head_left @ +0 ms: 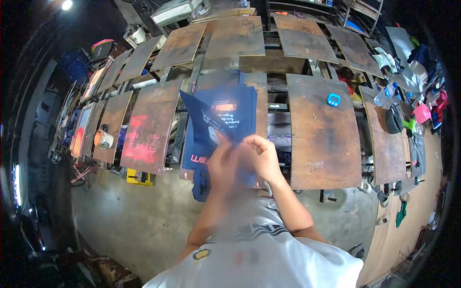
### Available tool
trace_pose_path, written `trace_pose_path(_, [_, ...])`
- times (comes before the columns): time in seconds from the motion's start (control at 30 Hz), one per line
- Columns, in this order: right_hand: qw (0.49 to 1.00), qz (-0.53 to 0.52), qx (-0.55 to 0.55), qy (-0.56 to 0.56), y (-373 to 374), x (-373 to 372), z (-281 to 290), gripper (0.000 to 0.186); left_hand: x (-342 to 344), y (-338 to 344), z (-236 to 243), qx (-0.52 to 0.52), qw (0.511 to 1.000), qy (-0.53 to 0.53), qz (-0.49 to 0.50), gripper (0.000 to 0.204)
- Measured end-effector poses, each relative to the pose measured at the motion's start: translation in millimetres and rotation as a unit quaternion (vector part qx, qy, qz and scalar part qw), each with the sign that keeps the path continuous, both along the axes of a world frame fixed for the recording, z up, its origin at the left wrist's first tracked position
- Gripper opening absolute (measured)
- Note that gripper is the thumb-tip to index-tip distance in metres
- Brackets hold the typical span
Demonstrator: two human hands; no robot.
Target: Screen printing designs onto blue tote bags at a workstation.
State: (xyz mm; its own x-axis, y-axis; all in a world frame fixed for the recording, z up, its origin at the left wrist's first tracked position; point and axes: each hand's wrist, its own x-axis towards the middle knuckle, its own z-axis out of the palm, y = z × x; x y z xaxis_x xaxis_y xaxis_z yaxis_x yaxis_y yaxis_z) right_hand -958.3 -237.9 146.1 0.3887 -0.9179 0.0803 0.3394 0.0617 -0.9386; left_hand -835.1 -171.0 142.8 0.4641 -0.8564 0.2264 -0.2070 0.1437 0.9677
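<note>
A navy blue cloth tote bag (245, 103) with pale and pink print lies in front of me on a brown board, one corner raised at its left. Loops that look like its handles stick out at the top and bottom. Over the bag's lower middle is my left hand (221, 163), its fingers smeared by a blurred strip, so its grip does not show. Close beside it on the right, my right hand (265, 157) is closed, with thumb and fingers curled together. Whatever lies between those fingertips is hidden in the blur.
Brown boards (324, 139) stand in two rows on a dark frame, with gaps between. A small blue timer (333, 99) rests on the right board. A white bucket (103, 139) is at left; a plastic bottle (385, 95) and clutter sit far right. A yellow object (139, 176) is below.
</note>
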Motion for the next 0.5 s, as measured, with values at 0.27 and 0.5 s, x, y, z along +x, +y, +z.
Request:
trace_pose_path(0.27, [0.999, 0.033, 0.026, -0.023, 3, 4, 0, 0.006, -3, -1, 4, -0.139, 0.971, -0.184, 0.063, 0.012])
trace_pose_path(0.5, [0.995, -0.056, -0.045, 0.075, 10, 28, 10, 0.007, 23, 4, 8, -0.182, 0.914, -0.356, 0.065, 0.018])
